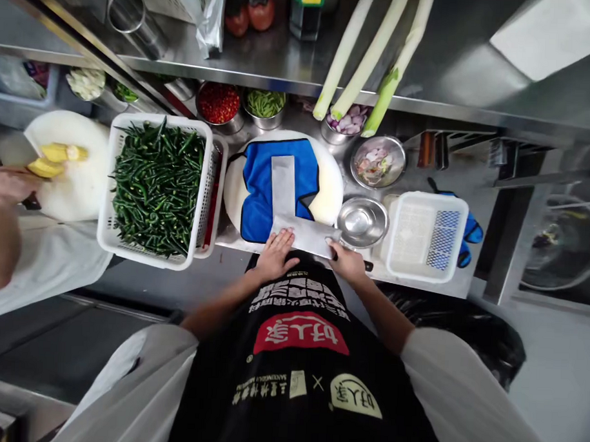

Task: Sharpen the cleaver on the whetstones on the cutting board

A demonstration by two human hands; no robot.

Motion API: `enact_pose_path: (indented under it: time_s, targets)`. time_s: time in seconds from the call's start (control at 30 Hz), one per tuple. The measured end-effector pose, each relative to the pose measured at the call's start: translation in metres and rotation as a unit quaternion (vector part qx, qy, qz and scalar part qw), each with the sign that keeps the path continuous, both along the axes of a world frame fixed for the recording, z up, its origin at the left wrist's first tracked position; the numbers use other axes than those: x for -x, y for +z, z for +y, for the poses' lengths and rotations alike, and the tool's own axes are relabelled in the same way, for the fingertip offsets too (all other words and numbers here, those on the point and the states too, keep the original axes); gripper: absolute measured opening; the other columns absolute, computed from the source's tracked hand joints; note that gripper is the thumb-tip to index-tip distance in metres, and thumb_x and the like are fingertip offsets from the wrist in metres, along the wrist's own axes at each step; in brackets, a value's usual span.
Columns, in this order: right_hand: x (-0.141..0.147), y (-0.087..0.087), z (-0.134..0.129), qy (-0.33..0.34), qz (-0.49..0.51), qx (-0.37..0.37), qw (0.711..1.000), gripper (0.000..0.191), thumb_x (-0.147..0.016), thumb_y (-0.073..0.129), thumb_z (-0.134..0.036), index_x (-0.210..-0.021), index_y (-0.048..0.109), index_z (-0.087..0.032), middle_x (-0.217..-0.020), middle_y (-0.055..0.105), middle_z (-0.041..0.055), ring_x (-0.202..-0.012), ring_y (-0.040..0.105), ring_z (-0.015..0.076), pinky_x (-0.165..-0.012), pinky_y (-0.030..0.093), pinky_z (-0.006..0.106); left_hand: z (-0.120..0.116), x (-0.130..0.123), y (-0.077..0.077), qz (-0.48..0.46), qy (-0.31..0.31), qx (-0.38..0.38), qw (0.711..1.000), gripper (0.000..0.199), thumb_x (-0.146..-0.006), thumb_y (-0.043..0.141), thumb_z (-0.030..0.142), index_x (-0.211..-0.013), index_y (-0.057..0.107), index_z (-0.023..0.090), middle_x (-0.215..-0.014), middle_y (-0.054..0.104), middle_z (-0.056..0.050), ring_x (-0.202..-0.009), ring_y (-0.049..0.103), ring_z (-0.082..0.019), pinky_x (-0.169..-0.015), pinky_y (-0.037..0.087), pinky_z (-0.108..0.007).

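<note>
A broad-bladed cleaver (pixel 314 238) lies crosswise over the near end of a long grey block that looks like a whetstone (pixel 283 182). Under the block, a blue cloth with black edging (pixel 257 181) is spread on a round white cutting board (pixel 329 177). My right hand (pixel 348 261) is closed round the cleaver's dark handle, its thumb against the blade. The fingers of my left hand (pixel 277 254) rest stretched out and flat on the blade near its left end. The blade's underside is hidden.
A white basket of green chillies (pixel 207 179) stands left; beyond it another person's hand (pixel 8 185) is by yellow pieces on a board. Metal bowls (pixel 361 223) and a white plastic basket (pixel 461 240) are right. Leeks (pixel 347 52) overhang the shelf edge ahead.
</note>
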State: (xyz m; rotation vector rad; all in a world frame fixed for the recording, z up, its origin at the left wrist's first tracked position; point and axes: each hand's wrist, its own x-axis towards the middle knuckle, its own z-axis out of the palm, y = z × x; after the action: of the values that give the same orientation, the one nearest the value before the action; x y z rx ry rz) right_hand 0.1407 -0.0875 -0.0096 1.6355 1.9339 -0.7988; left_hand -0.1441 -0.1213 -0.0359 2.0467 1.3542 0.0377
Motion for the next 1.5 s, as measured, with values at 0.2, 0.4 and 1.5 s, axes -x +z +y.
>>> enact_pose_path:
  time_s: [0.2, 0.4, 1.5]
  targets:
    - [0.01, -0.009, 0.052, -0.018, -0.001, -0.07, 0.997, 0.066, -0.095, 0.064, -0.037, -0.159, 0.051, -0.027, -0.116, 0.077, 0.0111, -0.103, 0.073, 0.0318, -0.085, 0.051, 0.037, 0.064, 0.004, -0.014, 0.013, 0.03, -0.004, 0.999, 0.082, -0.107, 0.037, 0.063, -0.172, 0.029, 0.013, -0.178, 0.017, -0.011, -0.167, 0.011, -0.028, -0.138, 0.008, -0.05]
    - [-0.004, 0.002, -0.005, -0.025, -0.008, 0.016, 1.0, 0.057, -0.095, 0.064, -0.037, -0.151, 0.06, -0.025, -0.113, 0.078, 0.0103, -0.099, 0.074, 0.0306, -0.082, 0.053, 0.035, 0.002, -0.004, -0.005, -0.008, -0.017, -0.002, 1.0, 0.081, -0.106, 0.04, 0.062, -0.171, 0.032, 0.013, -0.175, 0.025, -0.013, -0.166, 0.02, -0.028, -0.137, 0.016, -0.048]
    - [0.032, -0.002, 0.048, 0.075, 0.029, -0.005, 0.997, 0.063, -0.096, 0.061, -0.035, -0.158, 0.052, -0.027, -0.118, 0.077, 0.0114, -0.101, 0.073, 0.0303, -0.081, 0.052, 0.035, 0.009, 0.029, -0.006, 0.021, 0.058, -0.03, 0.998, 0.084, -0.106, 0.035, 0.065, -0.17, 0.032, 0.011, -0.176, 0.024, -0.014, -0.166, 0.017, -0.029, -0.136, 0.014, -0.05]
